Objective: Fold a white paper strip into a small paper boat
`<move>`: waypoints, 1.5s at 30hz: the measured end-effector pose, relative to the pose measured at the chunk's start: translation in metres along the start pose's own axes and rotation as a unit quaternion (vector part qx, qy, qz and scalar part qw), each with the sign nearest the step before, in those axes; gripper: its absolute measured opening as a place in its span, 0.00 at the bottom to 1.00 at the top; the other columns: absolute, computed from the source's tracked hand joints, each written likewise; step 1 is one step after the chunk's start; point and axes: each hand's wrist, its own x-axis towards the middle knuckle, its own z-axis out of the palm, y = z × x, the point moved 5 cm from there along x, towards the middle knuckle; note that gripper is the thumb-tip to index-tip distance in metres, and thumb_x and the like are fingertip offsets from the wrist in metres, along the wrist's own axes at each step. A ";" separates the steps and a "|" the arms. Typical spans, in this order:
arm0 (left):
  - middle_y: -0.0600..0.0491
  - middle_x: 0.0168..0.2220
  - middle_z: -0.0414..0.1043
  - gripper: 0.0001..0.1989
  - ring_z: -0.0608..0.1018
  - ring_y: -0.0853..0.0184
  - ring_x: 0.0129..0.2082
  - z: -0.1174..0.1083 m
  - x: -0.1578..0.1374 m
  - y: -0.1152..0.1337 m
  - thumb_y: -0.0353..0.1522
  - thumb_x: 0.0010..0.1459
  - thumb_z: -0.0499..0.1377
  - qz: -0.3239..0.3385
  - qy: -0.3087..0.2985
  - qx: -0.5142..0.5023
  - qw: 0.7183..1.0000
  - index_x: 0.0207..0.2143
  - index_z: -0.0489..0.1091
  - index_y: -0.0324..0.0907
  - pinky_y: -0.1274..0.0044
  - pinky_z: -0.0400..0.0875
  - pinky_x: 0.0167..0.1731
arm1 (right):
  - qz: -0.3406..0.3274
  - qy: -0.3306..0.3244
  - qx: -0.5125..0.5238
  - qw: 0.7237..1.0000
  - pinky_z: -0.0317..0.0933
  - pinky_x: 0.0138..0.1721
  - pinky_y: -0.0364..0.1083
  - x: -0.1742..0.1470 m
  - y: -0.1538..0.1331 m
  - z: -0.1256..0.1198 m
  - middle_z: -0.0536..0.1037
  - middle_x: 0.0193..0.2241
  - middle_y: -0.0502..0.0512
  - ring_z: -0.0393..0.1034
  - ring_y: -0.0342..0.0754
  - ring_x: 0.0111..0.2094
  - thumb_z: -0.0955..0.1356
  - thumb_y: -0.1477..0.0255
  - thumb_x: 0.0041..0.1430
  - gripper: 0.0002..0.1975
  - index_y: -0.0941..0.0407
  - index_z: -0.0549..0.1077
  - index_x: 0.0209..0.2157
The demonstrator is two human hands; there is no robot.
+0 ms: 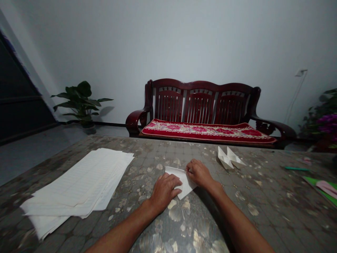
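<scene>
A small folded sheet of white paper (185, 185) lies on the table in front of me, with a crease along its far edge. My left hand (165, 189) rests on its left side, fingers lying flat and the thumb apart, holding nothing. At the far right corner, my right hand (199, 172) has its fingers closed in a pinch on the paper's edge. Beyond that hand, to the right, two pointed folded paper shapes (229, 159) stand side by side on the table.
A stack of lined white paper sheets (81, 182) spreads over the table (126, 225) at left. To the right lie a teal pen (296, 169) and a green flat item (312, 182) with something pink on it. A wooden bench (200, 105) stands behind, and a potted plant (83, 100) farther left.
</scene>
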 end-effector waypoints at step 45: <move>0.52 0.36 0.78 0.05 0.76 0.63 0.42 -0.016 0.037 -0.040 0.30 0.62 0.61 0.045 0.016 0.065 0.997 0.35 0.78 0.44 0.71 0.64 0.46 | -0.034 0.003 -0.059 0.998 0.52 0.43 0.45 -0.035 0.013 0.009 0.78 0.37 0.55 0.69 0.50 0.42 0.66 0.72 0.64 0.08 0.54 0.79 0.36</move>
